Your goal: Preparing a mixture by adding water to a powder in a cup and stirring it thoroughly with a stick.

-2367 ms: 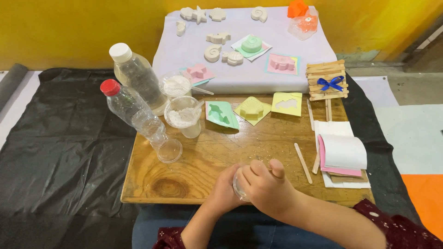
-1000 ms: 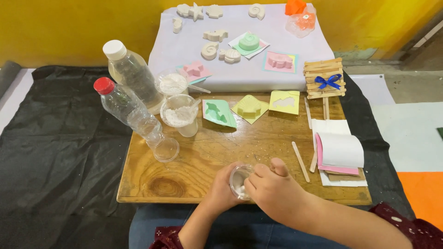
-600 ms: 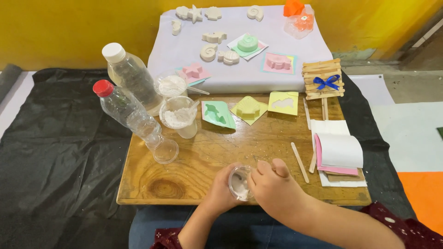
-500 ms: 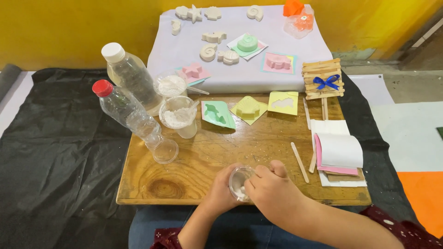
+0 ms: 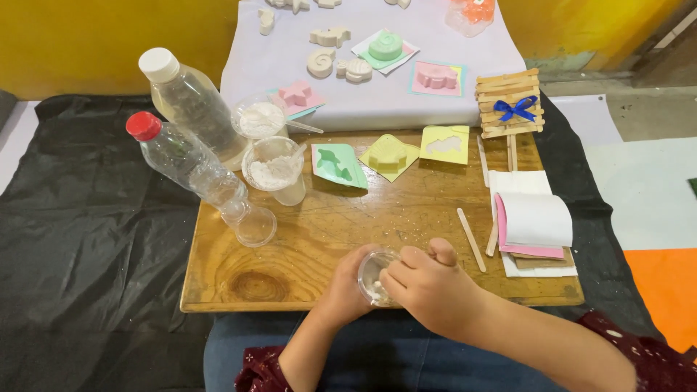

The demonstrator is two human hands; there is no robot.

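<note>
Both hands point(image 5: 406, 287) seemingly cupped around small clear cup point(image 5: 372, 272)

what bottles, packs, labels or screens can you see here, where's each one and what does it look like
No labels, signs or screens show; only containers.
White-capped bottle: clear plastic, back left of the wooden board.
Red-capped bottle: clear, tilted, in front of the first.
Two clear cups of white powder: beside the bottles.
Small clear cup: held between left hand and right hand, near edge.
</note>
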